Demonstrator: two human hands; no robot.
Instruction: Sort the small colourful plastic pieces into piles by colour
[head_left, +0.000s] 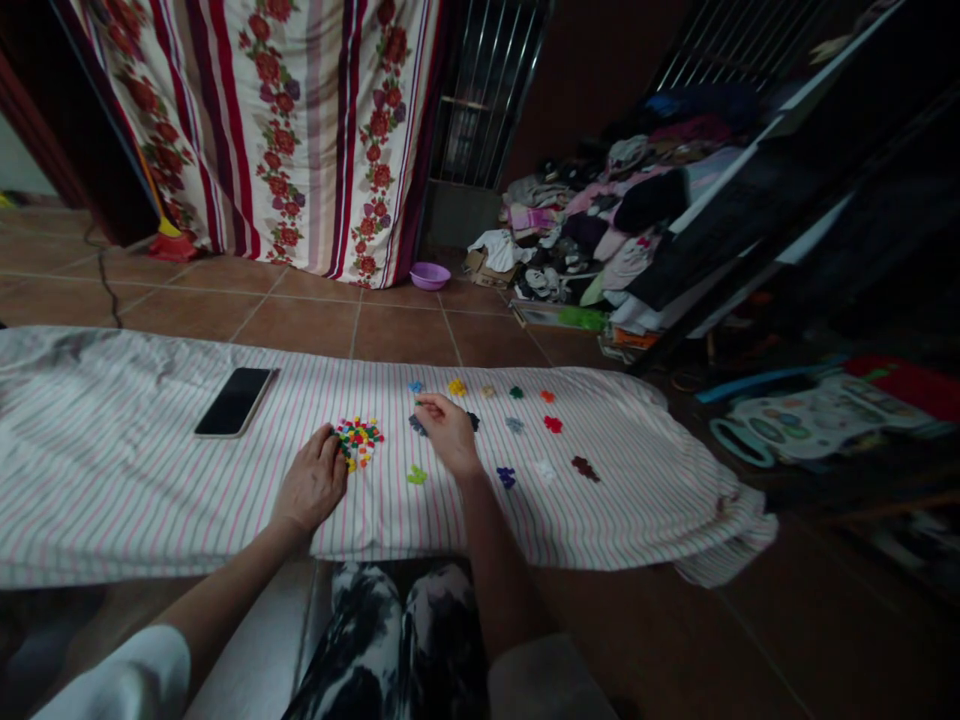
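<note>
My left hand (313, 480) lies low on the striped cloth, fingers extended and touching the left edge of a mixed pile of tiny coloured pieces (362, 437). Above the cloth, my right hand (450, 436) is closed in a pinch; whatever is between the fingertips is too small to name. Around it lie small single-colour heaps: blue (415, 387), yellow (457, 387), beige (487, 391), dark green (516, 392), orange (547, 397), red (553, 425), light grey-blue (514, 425), lime (417, 475), purple (506, 478), white (545, 470) and brown (585, 468). My right hand partly covers a dark grey heap (418, 426) and a black one (474, 421).
A phone (235, 402) rests on the striped cloth (135, 460), left of the pile. Beyond are a tiled floor, a floral curtain (300, 130), a purple basin (430, 276) and a red dustpan (172, 246). Heaped clothes (585, 220) fill the back right.
</note>
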